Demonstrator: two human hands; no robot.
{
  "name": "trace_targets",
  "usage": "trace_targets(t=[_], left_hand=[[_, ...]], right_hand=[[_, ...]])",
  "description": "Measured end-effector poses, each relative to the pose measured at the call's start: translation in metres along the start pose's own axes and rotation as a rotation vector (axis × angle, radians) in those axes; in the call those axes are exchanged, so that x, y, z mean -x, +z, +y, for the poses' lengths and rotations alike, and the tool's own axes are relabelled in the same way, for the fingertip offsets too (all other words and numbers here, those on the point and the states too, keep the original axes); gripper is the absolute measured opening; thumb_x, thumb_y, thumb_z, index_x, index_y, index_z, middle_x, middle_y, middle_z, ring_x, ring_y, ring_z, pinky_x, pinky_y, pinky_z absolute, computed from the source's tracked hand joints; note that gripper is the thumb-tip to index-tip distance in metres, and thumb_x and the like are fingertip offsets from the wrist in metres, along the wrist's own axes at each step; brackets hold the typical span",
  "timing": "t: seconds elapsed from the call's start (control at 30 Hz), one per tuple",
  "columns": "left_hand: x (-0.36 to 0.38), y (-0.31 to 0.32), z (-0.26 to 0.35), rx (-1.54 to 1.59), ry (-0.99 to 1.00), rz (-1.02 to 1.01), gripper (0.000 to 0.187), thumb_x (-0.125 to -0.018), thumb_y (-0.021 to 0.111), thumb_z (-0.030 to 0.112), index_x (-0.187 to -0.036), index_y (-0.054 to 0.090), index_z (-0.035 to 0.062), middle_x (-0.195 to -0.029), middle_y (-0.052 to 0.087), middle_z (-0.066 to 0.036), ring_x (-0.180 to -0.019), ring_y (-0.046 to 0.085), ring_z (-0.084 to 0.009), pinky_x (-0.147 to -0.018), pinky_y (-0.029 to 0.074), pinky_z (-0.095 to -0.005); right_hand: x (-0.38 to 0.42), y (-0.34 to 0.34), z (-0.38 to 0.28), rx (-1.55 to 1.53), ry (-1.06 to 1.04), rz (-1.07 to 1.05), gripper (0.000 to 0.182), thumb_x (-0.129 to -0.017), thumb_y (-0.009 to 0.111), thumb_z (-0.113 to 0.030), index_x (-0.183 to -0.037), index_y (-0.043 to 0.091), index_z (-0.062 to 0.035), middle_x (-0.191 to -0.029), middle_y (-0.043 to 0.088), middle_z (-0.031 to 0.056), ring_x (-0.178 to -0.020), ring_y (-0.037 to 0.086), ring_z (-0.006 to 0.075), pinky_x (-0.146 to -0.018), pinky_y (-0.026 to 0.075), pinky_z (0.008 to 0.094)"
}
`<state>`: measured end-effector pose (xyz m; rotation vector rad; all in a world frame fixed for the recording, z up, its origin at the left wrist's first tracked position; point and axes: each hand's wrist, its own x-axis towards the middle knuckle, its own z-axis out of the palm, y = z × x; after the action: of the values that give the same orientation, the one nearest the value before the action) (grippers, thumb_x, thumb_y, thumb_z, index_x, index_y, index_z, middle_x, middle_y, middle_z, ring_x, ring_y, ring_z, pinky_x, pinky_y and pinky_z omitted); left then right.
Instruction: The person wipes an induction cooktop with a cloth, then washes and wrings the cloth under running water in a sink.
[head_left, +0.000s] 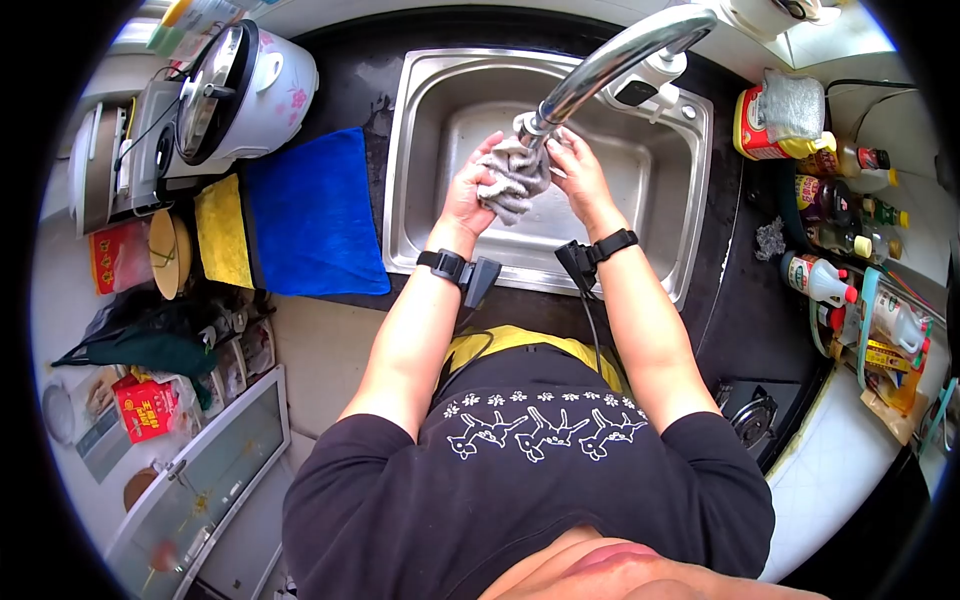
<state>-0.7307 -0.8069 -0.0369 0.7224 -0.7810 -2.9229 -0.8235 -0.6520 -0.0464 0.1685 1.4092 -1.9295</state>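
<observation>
A crumpled grey cloth (513,183) hangs right under the outlet of the chrome faucet (580,88), above the steel sink (397,200). My left hand (468,200) is closed on the cloth's left side, with its fingertips partly behind the folds. On the other side, my right hand (582,178) is beside the cloth and the faucet outlet, its fingers loosely curled and apart. Whether those fingertips touch the cloth is partly hidden by the spout. Both wrists wear black straps with small dark devices.
Left of the sink lie a blue cloth (315,215) and a yellow cloth (224,232), near a white rice cooker (265,95). Several bottles (820,280) and an oil jug (755,125) line the right side. A gas burner (755,415) is at lower right.
</observation>
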Motion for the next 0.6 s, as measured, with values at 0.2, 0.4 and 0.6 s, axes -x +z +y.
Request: trace_targets(t=[0.2,0.4,0.6], left_hand=[[0.019,-0.004,0.004,-0.030,-0.041,0.047,0.064,-0.065,0.044,-0.006,-0.128,0.048,-0.0006,-0.120,0.056,-0.018,-0.111,0.055,-0.0301,-0.102,0.044,-0.0406],[0.022,-0.025,0.008,0.007,0.086,0.277,0.058,-0.065,0.046,-0.006,-0.122,0.052,0.0011,-0.112,0.054,-0.015,-0.107,0.055,-0.0300,-0.102,0.043,-0.0420],[0.024,-0.042,0.015,0.090,0.108,0.312,0.050,-0.067,0.047,-0.005,-0.116,0.054,0.0015,-0.103,0.055,-0.013,-0.100,0.056,-0.0271,-0.099,0.045,-0.0408]], right_hand=[[0.000,-0.001,-0.005,-0.035,0.085,-0.085,0.032,-0.093,0.053,-0.021,-0.125,0.054,-0.0135,-0.111,0.061,0.0025,-0.102,0.057,0.0145,-0.087,0.046,0.0351],[0.001,0.004,0.001,-0.100,0.086,-0.159,0.029,-0.093,0.053,-0.017,-0.122,0.054,-0.0135,-0.114,0.060,0.0018,-0.104,0.056,0.0139,-0.087,0.046,0.0343],[0.004,0.011,0.001,-0.051,0.114,-0.189,0.028,-0.092,0.055,-0.016,-0.120,0.053,-0.0101,-0.113,0.061,0.0038,-0.102,0.058,0.0154,-0.089,0.047,0.0353]])
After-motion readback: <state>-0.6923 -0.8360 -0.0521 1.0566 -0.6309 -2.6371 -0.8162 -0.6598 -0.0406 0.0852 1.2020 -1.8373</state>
